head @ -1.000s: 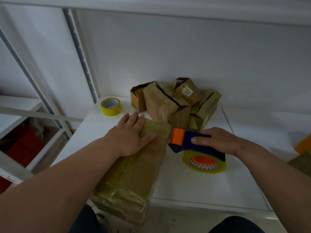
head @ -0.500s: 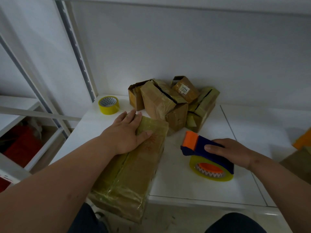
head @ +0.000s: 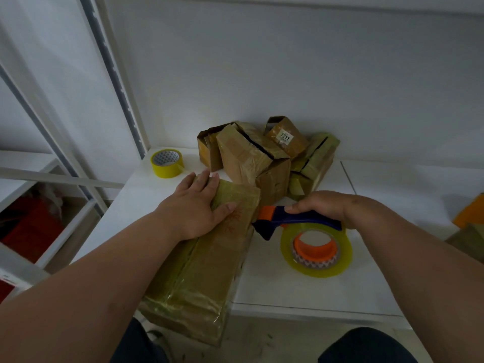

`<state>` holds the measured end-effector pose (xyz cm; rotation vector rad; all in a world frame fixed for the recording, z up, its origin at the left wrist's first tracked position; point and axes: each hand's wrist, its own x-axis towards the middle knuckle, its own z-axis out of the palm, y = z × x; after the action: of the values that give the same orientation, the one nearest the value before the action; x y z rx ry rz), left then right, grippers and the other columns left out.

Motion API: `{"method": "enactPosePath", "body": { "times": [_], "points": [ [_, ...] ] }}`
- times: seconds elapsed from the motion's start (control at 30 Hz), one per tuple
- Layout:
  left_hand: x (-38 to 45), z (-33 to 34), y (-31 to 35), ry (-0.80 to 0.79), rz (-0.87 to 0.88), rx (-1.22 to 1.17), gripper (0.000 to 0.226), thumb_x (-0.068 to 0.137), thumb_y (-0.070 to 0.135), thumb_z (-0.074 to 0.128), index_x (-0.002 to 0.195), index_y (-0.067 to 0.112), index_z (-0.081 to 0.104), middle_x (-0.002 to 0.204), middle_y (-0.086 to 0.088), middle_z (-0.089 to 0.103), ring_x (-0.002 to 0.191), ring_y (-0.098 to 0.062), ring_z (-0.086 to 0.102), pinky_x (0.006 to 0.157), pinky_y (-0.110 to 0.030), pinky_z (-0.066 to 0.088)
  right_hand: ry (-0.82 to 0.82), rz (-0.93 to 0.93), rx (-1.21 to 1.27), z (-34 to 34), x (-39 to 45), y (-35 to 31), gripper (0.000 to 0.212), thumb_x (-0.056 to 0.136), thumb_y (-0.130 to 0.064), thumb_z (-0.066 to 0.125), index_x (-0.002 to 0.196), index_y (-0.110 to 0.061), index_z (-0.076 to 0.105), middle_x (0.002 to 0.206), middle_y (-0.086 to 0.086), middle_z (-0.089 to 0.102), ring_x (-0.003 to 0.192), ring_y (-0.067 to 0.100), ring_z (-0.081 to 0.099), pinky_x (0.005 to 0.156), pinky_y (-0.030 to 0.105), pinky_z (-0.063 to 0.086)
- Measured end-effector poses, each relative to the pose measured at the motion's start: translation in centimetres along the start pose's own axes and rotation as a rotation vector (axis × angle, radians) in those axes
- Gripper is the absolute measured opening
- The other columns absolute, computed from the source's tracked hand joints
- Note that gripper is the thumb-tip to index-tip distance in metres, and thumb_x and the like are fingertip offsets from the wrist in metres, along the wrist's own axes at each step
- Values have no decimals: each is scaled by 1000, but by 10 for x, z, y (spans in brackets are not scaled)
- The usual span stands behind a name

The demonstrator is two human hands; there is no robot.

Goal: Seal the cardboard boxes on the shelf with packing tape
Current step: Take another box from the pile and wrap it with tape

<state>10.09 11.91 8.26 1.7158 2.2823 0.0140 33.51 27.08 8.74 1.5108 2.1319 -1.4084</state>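
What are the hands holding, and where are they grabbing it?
The right hand grips the tape dispenser by its blue handle. The left hand lies flat on the taped box, gripping nothing.

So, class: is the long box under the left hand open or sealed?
Sealed: glossy tape covers the long box, flaps flat under the left hand.

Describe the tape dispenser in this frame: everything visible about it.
The tape dispenser is a hand-held plastic tool with a dark blue handle, an orange front end and an orange hub. It carries a roll of clear yellowish packing tape. The right hand grips its handle from above. Its orange front end sits at the right edge of the tape-wrapped cardboard box, above the white shelf; actual contact is unclear.
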Motion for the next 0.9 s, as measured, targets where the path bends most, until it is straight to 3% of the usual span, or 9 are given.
{"method": "enactPosePath", "body": {
  "times": [0.17, 0.3, 0.37, 0.53, 0.63, 0.7, 0.8, 0.83, 0.9],
  "points": [
    [-2, 0, -1, 17, -4, -35, 93, 85, 77, 20, 154, 25, -15, 162, 6, -15, 149, -20, -13, 121, -37, 1, -87, 118, 253, 8, 3, 14, 36, 82, -44, 68, 93, -10, 73, 75, 6, 72, 57, 17, 64, 51, 21, 49],
    [-6, -3, 1, 31, 4, -102, 91, 89, 73, 27, 153, 27, -17, 162, 6, -16, 149, -18, -14, 120, -36, -2, 45, 165, 49, 14, 2, 25, 52, 73, -53, 75, 102, -10, 69, 97, 8, 71, 83, 22, 67, 70, 28, 51],
    [-9, -6, 2, 50, 7, -147, 90, 88, 73, 29, 155, 27, -10, 162, 4, -16, 148, -17, -17, 119, -37, -2, 133, 144, 57, 13, -4, 34, 58, 70, -56, 76, 102, -8, 69, 98, 10, 71, 87, 25, 68, 72, 30, 53],
    [-30, -17, 1, 153, -88, -92, 87, 78, 80, 42, 151, 39, 20, 162, 7, 3, 149, -25, 0, 118, -50, 13, 324, 4, 265, 6, -38, 47, 56, 73, -57, 71, 87, -4, 74, 78, 12, 75, 75, 30, 71, 67, 33, 52],
    [-48, -15, -2, 13, -102, -52, 92, 77, 79, 46, 152, 36, 16, 160, 6, 6, 146, -27, 10, 116, -48, 21, 436, -100, 211, 12, -57, 47, 51, 78, -55, 68, 83, -5, 72, 76, 11, 74, 71, 30, 70, 66, 36, 52],
    [-56, -9, -3, -50, -108, -90, 94, 80, 78, 44, 154, 34, 8, 162, 7, -1, 147, -28, 7, 118, -48, 19, 481, -159, 222, 20, -71, 46, 46, 78, -52, 70, 83, -6, 71, 77, 10, 73, 71, 30, 70, 67, 37, 51],
    [-62, -2, 0, 81, -86, -47, 86, 84, 76, 38, 154, 37, 8, 163, 9, -4, 150, -24, -3, 120, -52, 4, 513, -270, 266, 36, -95, 41, 42, 65, -50, 68, 79, -10, 69, 70, 4, 71, 66, 24, 68, 64, 37, 49],
    [-66, -3, 4, 163, -66, -60, 81, 86, 73, 39, 153, 37, 14, 163, 10, 2, 150, -22, 1, 120, -51, 5, 532, -317, 248, 42, -102, 40, 39, 64, -48, 64, 77, -11, 68, 65, 0, 69, 60, 17, 65, 59, 32, 46],
    [-72, -12, 15, 281, -22, -269, 66, 89, 63, 47, 147, 35, 35, 155, 11, 29, 143, -19, 26, 117, -42, 23, 569, -422, 181, 54, -115, 37, 32, 67, -45, 61, 74, -14, 64, 61, -6, 64, 50, 4, 57, 51, 18, 40]
  ]
}}
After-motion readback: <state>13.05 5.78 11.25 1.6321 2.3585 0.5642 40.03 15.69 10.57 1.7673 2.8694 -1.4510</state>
